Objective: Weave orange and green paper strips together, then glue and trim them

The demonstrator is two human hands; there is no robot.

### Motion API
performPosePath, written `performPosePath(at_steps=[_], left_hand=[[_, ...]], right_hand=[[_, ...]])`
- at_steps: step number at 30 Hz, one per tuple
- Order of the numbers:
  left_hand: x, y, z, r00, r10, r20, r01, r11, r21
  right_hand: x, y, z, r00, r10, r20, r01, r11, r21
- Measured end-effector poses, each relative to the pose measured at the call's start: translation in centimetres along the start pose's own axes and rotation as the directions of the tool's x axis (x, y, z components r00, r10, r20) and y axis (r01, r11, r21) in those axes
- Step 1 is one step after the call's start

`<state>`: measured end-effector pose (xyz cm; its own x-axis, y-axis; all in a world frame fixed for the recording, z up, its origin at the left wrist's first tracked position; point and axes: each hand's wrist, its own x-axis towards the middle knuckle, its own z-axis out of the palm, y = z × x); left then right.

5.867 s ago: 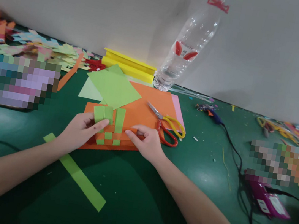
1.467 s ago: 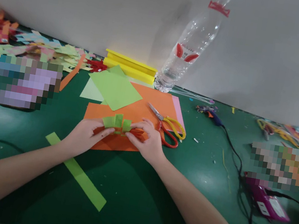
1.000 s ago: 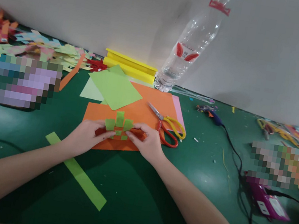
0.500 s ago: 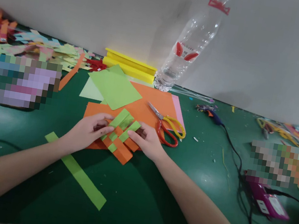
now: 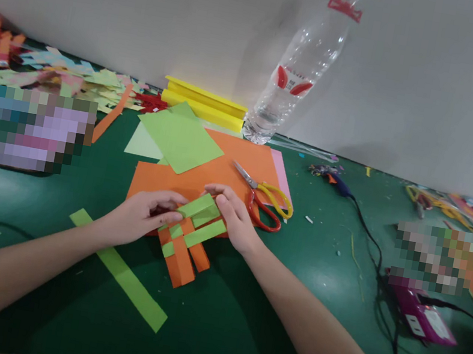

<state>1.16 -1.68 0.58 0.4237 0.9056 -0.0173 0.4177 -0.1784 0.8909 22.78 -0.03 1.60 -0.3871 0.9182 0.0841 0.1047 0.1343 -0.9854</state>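
A woven piece of orange and green paper strips (image 5: 182, 239) is held between my two hands over the table. My left hand (image 5: 138, 214) pinches its left side, thumb on top and fingers partly hidden behind. At the upper right, my right hand (image 5: 234, 216) has its thumb and fingers closed on the end of a green strip. Loose green and orange ends stick out to the right and toward me. Beneath and behind lies orange paper (image 5: 158, 178). A long green strip (image 5: 134, 287) rests under my left forearm.
Scissors (image 5: 264, 197) with red and yellow handles lie on the orange paper. Behind are a green sheet (image 5: 182, 137), folded yellow paper (image 5: 203, 104) and a water bottle (image 5: 296, 71). Paper scraps (image 5: 66, 74) lie back left. A corded tool (image 5: 340, 183) and a purple box (image 5: 420, 313) are right.
The woven piece has turned, its orange ends now pointing more toward me and its green ends further right. My right hand has shifted up to the end of the upper green strip.
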Motion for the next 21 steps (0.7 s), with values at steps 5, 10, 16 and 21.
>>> performPosePath(at_steps=[5,10,16,21], left_hand=[[-0.1,0.3,0.1,0.999,0.035,0.039,-0.037,0.997,0.061],[-0.2,0.6,0.0,0.997,0.05,0.059,-0.057,0.99,0.13],[-0.3,0.5,0.1,0.997,0.053,0.056,-0.059,0.994,0.096],[-0.2,0.3,0.1,0.997,0.058,0.056,-0.062,0.996,0.063]], right_hand=[[0.1,0.3,0.0,0.99,0.064,0.124,-0.06,0.998,-0.035],[0.3,0.9,0.2,0.992,0.087,0.089,-0.082,0.995,-0.058],[0.5,1.1,-0.2,0.988,0.125,0.086,-0.126,0.992,0.015],[0.6,1.1,-0.3,0.99,0.116,0.078,-0.115,0.993,-0.018]])
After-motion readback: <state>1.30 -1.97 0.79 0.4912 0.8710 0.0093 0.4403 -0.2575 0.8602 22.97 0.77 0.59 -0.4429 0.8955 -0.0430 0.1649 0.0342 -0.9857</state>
